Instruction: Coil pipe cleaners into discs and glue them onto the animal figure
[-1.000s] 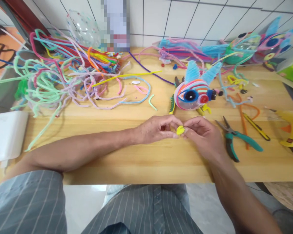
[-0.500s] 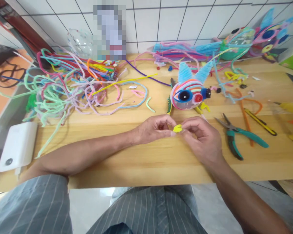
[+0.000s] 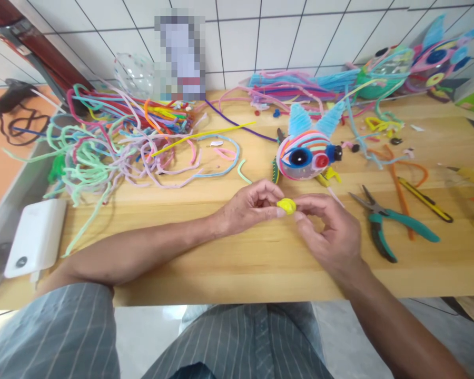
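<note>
A small yellow pipe-cleaner coil (image 3: pixel 286 206) is between my two hands, above the front part of the table. The thumb and fingertips of my left hand (image 3: pixel 249 206) pinch its left side. My right hand (image 3: pixel 332 226) is bent around its right side, fingertips at the edge and thumb just below. Right behind my hands stands an animal head (image 3: pixel 306 155) made of a clear ball, with striped pipe-cleaner coils, a blue and black eye, a red round piece and two light blue ears.
Teal-handled pliers (image 3: pixel 393 218) and a yellow utility knife (image 3: pixel 425 200) lie to the right. A tangle of pipe cleaners (image 3: pixel 90 163) and a white power bank (image 3: pixel 37 237) are on the left. Bundled pipe cleaners (image 3: pixel 300 84) lie along the tiled wall.
The yellow coil has turned, so more of its round face shows. My right thumb and fingers have shifted slightly apart at its edge. The view has moved slightly.
</note>
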A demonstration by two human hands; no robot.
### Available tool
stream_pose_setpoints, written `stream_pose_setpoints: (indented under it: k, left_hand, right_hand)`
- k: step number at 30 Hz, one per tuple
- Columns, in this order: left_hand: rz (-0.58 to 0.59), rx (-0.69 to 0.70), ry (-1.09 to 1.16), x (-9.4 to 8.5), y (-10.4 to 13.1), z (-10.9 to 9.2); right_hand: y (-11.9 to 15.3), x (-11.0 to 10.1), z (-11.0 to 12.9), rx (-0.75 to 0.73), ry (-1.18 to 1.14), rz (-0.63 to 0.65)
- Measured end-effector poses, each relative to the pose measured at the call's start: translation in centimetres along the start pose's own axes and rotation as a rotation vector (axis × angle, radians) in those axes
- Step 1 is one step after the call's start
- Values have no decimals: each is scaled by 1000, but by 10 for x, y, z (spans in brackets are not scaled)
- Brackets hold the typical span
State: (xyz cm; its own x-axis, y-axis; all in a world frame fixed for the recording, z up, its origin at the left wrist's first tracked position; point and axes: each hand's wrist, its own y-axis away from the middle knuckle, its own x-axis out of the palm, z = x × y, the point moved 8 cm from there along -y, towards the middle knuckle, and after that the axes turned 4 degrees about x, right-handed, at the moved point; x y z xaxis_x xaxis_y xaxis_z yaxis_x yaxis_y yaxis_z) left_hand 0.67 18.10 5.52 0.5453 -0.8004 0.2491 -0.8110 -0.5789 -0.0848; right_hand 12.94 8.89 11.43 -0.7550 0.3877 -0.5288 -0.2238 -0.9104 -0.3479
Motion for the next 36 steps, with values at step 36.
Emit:
stream_pose_setpoints:
  k: [36]
  left_hand:
    - [40,-102,87,8,10,8]
  right_hand:
    - [3,-6,17,-314,140,-115]
